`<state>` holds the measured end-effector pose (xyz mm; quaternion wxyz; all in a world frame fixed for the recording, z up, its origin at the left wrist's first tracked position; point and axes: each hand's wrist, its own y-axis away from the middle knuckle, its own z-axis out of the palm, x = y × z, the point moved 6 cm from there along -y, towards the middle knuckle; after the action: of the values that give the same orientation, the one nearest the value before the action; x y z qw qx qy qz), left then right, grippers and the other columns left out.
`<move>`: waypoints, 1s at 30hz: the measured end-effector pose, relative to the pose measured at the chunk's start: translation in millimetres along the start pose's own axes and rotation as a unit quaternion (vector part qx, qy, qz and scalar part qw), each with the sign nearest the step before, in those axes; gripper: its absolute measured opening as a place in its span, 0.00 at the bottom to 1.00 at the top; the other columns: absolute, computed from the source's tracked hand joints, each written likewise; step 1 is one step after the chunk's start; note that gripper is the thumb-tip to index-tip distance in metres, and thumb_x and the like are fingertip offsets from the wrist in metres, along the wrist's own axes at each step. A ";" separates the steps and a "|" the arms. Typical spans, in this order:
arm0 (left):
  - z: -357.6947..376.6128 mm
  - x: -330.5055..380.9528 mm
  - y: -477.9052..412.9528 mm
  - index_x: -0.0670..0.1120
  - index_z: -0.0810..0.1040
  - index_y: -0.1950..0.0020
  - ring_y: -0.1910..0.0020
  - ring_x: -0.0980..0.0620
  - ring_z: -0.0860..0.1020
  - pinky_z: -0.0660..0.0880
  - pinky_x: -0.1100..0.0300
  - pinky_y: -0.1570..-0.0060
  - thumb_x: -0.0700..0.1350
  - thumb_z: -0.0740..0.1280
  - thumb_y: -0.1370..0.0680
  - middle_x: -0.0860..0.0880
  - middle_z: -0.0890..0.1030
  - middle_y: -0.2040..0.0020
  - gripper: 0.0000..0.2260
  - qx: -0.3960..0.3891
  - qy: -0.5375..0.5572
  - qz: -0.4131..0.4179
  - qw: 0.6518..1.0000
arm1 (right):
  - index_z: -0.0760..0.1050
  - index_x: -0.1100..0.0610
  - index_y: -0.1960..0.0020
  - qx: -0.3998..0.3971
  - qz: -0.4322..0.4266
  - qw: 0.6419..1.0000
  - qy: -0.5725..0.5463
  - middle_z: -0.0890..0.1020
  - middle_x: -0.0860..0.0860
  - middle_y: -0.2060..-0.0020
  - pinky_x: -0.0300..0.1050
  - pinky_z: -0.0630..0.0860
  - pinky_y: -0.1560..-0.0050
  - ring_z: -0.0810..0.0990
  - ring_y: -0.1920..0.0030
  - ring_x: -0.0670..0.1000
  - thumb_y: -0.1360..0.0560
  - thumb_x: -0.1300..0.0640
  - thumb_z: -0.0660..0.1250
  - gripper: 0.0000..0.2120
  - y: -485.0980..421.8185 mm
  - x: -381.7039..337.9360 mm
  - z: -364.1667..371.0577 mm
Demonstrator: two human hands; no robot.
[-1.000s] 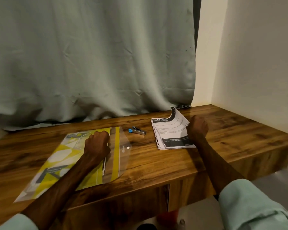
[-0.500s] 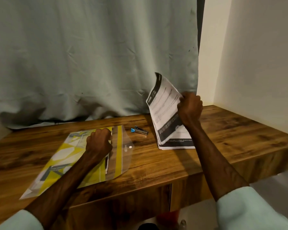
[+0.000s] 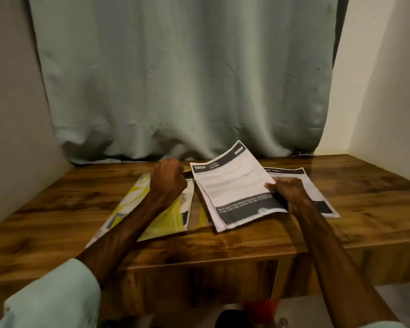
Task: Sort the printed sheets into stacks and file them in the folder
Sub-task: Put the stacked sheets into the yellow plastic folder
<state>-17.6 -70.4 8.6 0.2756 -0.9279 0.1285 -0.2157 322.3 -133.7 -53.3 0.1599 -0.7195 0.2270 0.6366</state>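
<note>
A yellow-patterned plastic folder [image 3: 137, 204] lies on the wooden desk, left of centre. My left hand [image 3: 168, 179] is curled into a fist at the folder's open right edge and seems to grip its clear cover. My right hand [image 3: 288, 194] grips a bundle of printed sheets [image 3: 232, 185] by the right edge. The bundle is tilted, and its left side hangs over the folder's flap. Another printed sheet [image 3: 317, 185] lies flat on the desk behind my right hand.
The wooden desk [image 3: 376, 209] sits in a corner, with a grey curtain [image 3: 187, 79] behind it and a pale wall [image 3: 388, 102] on the right. The desk's front edge runs just below the folder and the sheets.
My right hand has brought the lifted bundle down and left, from upright over the right-hand pile to over the folder's flap. One sheet stays on the desk at the right. My left hand stays at the folder.
</note>
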 end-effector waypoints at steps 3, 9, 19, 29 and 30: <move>-4.3 -2.0 0.5 0.43 0.82 0.47 0.43 0.37 0.76 0.72 0.46 0.48 0.40 0.67 0.28 0.41 0.81 0.46 0.11 0.015 0.025 0.003 1.000 | 0.84 0.59 0.50 -0.027 0.039 0.999 0.003 0.85 0.58 0.53 0.48 0.79 0.49 0.84 0.51 0.59 0.29 0.65 0.78 0.09 11.8 12.3 -5.0; -5.3 2.6 1.1 0.45 0.81 0.47 0.41 0.38 0.76 0.73 0.48 0.47 0.39 0.67 0.26 0.42 0.81 0.45 0.10 0.005 0.028 -0.016 0.999 | 0.78 0.55 0.55 -0.078 0.055 0.995 0.034 0.80 0.51 0.61 0.44 0.72 0.66 0.79 0.60 0.53 0.26 0.63 0.76 0.08 33.0 2.1 -0.4; 7.1 12.6 7.1 0.45 0.80 0.44 0.38 0.41 0.75 0.72 0.49 0.44 0.37 0.68 0.26 0.44 0.79 0.42 0.11 -0.052 -0.028 0.028 0.998 | 0.81 0.66 0.45 -0.101 0.047 0.993 -0.024 0.85 0.59 0.52 0.42 0.79 0.69 0.84 0.60 0.56 0.24 0.67 0.72 0.08 48.0 -13.1 77.1; 7.2 16.2 7.9 0.45 0.78 0.41 0.37 0.41 0.74 0.69 0.51 0.43 0.37 0.66 0.24 0.44 0.78 0.39 0.12 -0.048 -0.053 0.047 0.996 | 0.83 0.54 0.51 -0.181 -0.027 0.980 -0.079 0.86 0.58 0.48 0.65 0.81 0.43 0.86 0.49 0.60 0.25 0.69 0.70 0.11 73.3 2.5 187.3; 6.4 15.8 7.6 0.44 0.79 0.42 0.37 0.41 0.74 0.69 0.50 0.43 0.37 0.66 0.24 0.44 0.79 0.40 0.12 -0.049 -0.053 0.050 0.996 | 0.82 0.54 0.49 -0.189 -0.025 0.978 -0.083 0.86 0.58 0.47 0.65 0.81 0.44 0.86 0.49 0.60 0.22 0.67 0.69 0.09 74.6 2.0 189.1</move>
<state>-1.6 -79.4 4.6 0.2466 -0.9429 0.1700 -0.1457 123.4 -98.8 -77.1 0.0549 -0.6866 0.0705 0.7215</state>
